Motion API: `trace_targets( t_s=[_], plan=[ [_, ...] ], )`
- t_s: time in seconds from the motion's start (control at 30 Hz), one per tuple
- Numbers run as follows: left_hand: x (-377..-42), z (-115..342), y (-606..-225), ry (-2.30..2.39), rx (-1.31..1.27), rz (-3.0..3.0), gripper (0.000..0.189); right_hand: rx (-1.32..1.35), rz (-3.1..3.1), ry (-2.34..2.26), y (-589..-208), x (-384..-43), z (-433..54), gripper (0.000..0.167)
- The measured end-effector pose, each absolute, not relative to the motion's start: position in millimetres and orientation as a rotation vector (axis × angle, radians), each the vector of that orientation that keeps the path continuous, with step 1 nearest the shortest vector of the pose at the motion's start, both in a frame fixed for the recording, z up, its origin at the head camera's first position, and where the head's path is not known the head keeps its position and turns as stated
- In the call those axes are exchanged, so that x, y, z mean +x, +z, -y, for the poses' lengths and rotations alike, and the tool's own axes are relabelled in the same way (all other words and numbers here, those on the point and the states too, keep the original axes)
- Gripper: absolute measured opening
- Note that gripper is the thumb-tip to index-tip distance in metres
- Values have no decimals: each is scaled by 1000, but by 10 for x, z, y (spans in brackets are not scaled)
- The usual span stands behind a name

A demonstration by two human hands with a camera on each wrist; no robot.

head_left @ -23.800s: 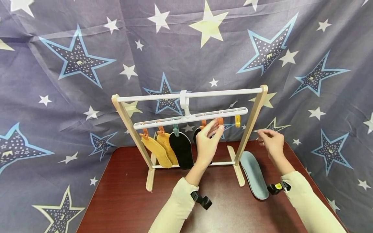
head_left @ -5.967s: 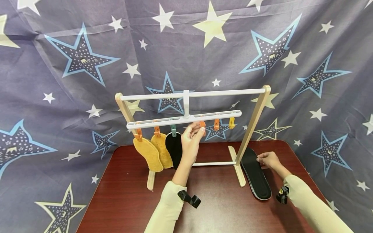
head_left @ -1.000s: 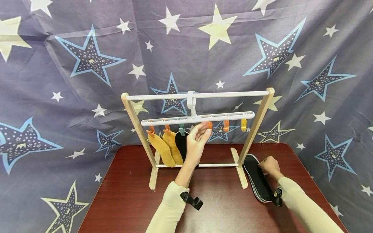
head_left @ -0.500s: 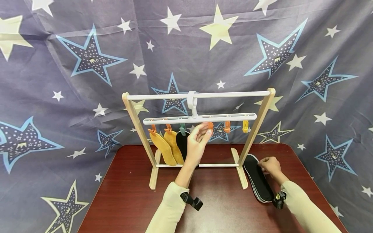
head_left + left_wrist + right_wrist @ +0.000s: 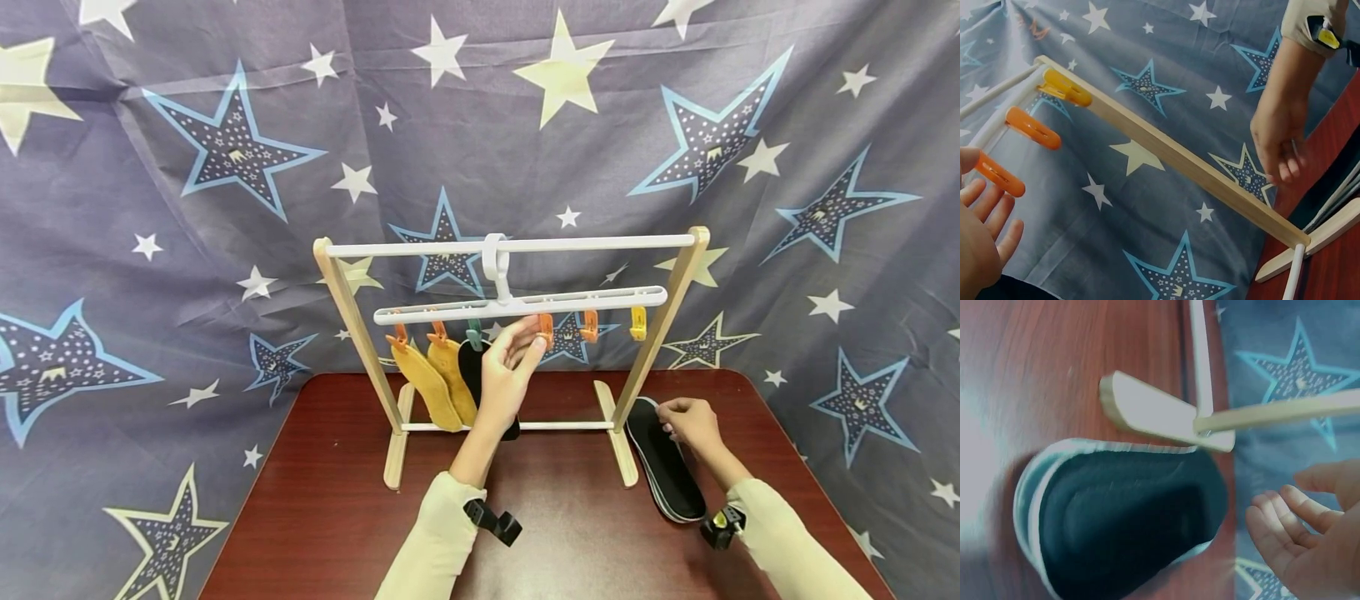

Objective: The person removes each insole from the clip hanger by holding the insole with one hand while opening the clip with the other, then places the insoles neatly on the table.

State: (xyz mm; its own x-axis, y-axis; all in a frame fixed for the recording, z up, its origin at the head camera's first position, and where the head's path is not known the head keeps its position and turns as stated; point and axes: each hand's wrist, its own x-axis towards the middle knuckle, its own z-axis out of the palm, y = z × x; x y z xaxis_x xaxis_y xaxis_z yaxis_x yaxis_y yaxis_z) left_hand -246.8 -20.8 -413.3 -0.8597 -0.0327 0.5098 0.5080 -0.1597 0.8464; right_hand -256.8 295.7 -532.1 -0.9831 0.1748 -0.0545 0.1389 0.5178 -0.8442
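My left hand (image 5: 506, 375) pinches an orange clip (image 5: 546, 328), the fourth from the left on the white hanger (image 5: 457, 310); in the left wrist view that clip (image 5: 1000, 175) bears nothing. Two yellow insoles (image 5: 426, 387) hang from orange clips at the left. A black insole (image 5: 470, 364) hangs from a green clip (image 5: 474, 335), partly behind my left hand. My right hand (image 5: 693, 425), fingers loosely bent and holding nothing, hovers by the far end of a black insole (image 5: 667, 467) on the table. Pale edges show beneath that insole (image 5: 1116, 512).
A wooden rack with a white top bar (image 5: 592, 243) carries the hanger; its right post (image 5: 660, 329) stands between my hands. Another orange clip (image 5: 590, 327) and a yellow clip (image 5: 638, 323) hang bare. A star-patterned cloth (image 5: 247, 208) rises behind the red-brown table (image 5: 330, 483).
Since the oldest frame, the black insole on the fourth clip has left the hanger, and a black insole now covers the grey one. Lately my right hand has drawn slightly left and up.
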Motion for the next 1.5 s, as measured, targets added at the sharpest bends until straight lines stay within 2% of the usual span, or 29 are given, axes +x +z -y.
trace_targets(
  t_s=[0.3, 0.53, 0.9, 1.5],
  plan=[
    [-2341, 238, -4150, -1814, -553, 1669, 26, -151, 2608, 1629, -5032, -2485, -2640, 32],
    [-2301, 337, -4129, -1638, -287, 1473, 17, 59, 2565, 1676, -4855, -2470, -2366, 27],
    [-2314, 585, -4116, -1601, -6, 1553, 20, 424, 2480, 1787, -4643, -2510, -1856, 19],
    [-2366, 811, -4017, -1823, -88, 1898, 36, 545, 2513, 1839, -4575, -2587, -1359, 23]
  ],
)
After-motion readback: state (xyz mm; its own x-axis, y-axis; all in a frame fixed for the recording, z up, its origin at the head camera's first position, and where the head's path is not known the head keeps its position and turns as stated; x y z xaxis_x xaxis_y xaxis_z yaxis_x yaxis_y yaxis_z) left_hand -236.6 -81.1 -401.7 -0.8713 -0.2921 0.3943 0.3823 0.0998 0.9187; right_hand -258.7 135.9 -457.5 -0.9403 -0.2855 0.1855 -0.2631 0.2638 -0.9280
